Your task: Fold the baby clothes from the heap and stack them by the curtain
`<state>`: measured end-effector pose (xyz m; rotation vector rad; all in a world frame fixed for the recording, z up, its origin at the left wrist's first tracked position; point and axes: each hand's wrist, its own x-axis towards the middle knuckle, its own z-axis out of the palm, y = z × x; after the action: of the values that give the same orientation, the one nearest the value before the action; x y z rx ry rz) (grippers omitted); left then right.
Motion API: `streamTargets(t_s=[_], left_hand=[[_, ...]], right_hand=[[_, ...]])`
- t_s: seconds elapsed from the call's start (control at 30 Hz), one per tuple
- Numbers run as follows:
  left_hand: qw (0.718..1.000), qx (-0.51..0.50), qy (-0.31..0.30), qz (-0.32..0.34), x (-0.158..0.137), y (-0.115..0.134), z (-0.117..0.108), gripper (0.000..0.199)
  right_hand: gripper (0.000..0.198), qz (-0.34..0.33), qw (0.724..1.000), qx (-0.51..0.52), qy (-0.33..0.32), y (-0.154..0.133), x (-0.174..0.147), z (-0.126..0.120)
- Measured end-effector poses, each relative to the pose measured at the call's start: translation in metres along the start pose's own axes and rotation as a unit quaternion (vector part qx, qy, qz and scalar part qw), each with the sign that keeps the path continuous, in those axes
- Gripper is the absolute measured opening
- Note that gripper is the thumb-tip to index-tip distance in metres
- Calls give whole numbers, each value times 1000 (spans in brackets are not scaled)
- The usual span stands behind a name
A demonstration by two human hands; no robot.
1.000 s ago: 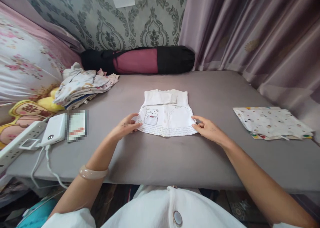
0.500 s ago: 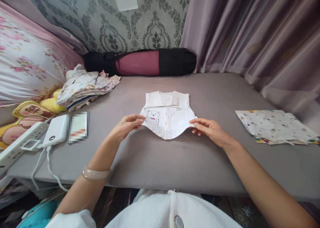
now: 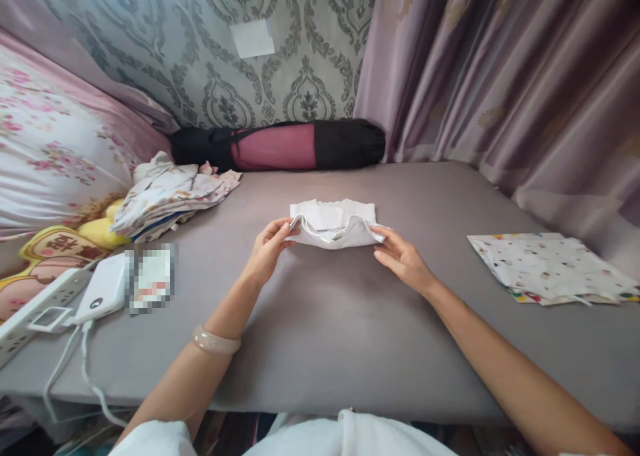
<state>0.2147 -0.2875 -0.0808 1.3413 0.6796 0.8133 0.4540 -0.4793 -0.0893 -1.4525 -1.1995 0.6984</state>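
Note:
A small white baby shirt (image 3: pixel 333 236) lies in the middle of the grey-covered surface, its sleeves folded inward and its lower part turned up toward the neck. My left hand (image 3: pixel 271 246) pinches the left corner of the turned-up hem. At the opposite corner, my right hand (image 3: pixel 401 256) grips the hem between thumb and fingers. The raised edge sags in a wavy line between both hands. The bear print on the front is hidden by the fold.
To the left are a pile of folded clothes (image 3: pixel 175 193), a power bank (image 3: pixel 105 286) with cables and a power strip (image 3: pixel 43 309). Folded printed clothing (image 3: pixel 553 267) lies at right. A black and pink rolled bag (image 3: pixel 277 146) rests against the wall.
Both hands have lifted the shirt's hem and folded it upward, away from me, covering the bear print. The camera view has tilted up slightly.

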Motion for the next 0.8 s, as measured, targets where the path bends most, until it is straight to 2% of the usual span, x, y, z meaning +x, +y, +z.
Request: streamTargets(t_s=[0.23, 0.4, 0.57, 0.8], left_hand=[[999, 19, 27, 42, 32, -12, 7, 45], [998, 12, 48, 44, 57, -20, 8, 47], [996, 31, 79, 9, 87, -31, 11, 45], [988, 75, 115, -70, 111, -37, 17, 24]], right_hand=[[60, -38, 997, -56, 37, 18, 26, 7], [59, -43, 994, -68, 69, 28, 48, 6], [59, 9, 992, -89, 92, 42, 77, 6], [60, 88, 978, -164, 95, 57, 104, 3]])
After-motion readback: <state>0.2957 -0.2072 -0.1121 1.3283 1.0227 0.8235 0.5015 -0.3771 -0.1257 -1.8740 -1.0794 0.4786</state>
